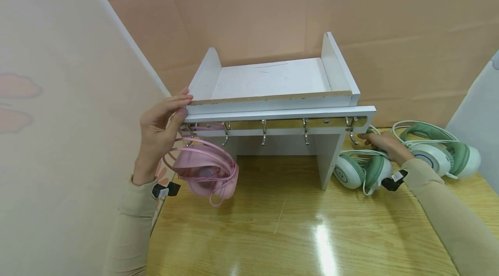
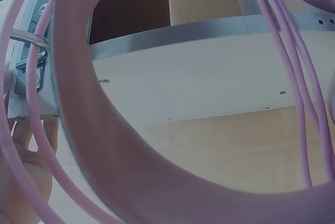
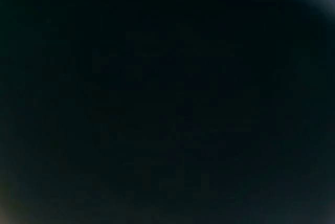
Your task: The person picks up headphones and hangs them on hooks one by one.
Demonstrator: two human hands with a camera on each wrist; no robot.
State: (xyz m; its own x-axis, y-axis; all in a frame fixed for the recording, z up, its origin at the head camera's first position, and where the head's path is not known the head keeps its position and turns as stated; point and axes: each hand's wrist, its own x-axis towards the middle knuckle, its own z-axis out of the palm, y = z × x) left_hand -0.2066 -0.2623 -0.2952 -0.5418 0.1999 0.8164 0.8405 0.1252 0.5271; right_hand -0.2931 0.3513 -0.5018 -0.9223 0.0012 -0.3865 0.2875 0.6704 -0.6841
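Observation:
A white wooden shelf (image 1: pixel 273 105) with a row of metal hooks along its front stands on the table. My left hand (image 1: pixel 157 126) grips its left end, fingers on top and thumb at the front. Pink headphones (image 1: pixel 210 170) hang from the leftmost hook; their band and cables fill much of the left wrist view. By the rightmost hook (image 1: pixel 353 131), my right hand (image 1: pixel 387 144) holds white and green headphones (image 1: pixel 351 171) at the top, their ear cups hanging below. The hand hides most of that headband. Almost everything in the right wrist view is dark.
A second pair of white and green headphones (image 1: pixel 444 152) lies on the wooden table (image 1: pixel 273 232) to the right of my right hand. White panels flank the table, with a pale wall (image 1: pixel 70 94) close on the left. Brown paper (image 1: pixel 249 7) covers the back.

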